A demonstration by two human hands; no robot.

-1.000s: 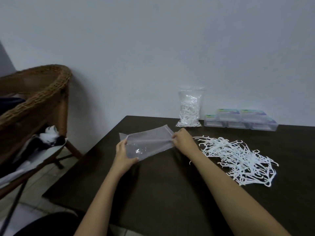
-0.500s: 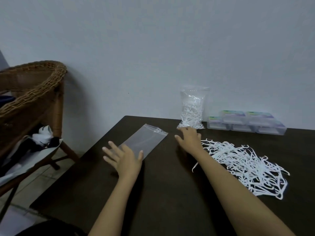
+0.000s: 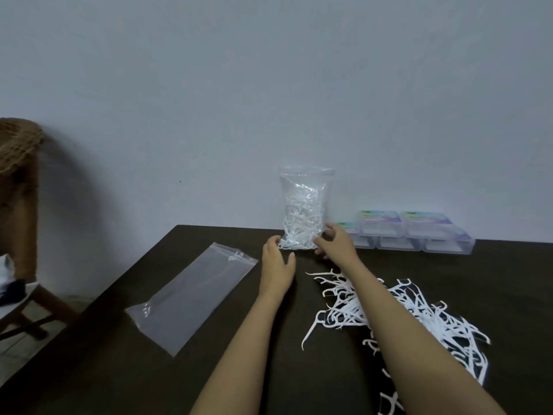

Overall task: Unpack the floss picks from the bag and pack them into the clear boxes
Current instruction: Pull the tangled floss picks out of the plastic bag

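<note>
From my remote seat, the dark table (image 3: 155,372) filled most of the view. On its right side a loose pile of floss picks (image 3: 425,316) lay spread out under my right forearm, so I judged one bag's worth was already unpacked. Left of centre an empty bag (image 3: 191,298) lay flat and slack, well apart from the pile.

Against the far wall sat the clear boxes (image 3: 414,235) in a row, lids on. I couldn't tell whether any held picks, so I counted the packing as not begun.

Just beside them, to the left, the full bag (image 3: 303,211) stood upright, its top sealed as far as I could see.

My right hand (image 3: 336,244) was curled round its lower right corner, thumb in front. My left hand (image 3: 276,265) was spread, fingertips touching the lower left corner.

By my reckoning, this second bag had to be opened and emptied, then everything boxed.
</note>
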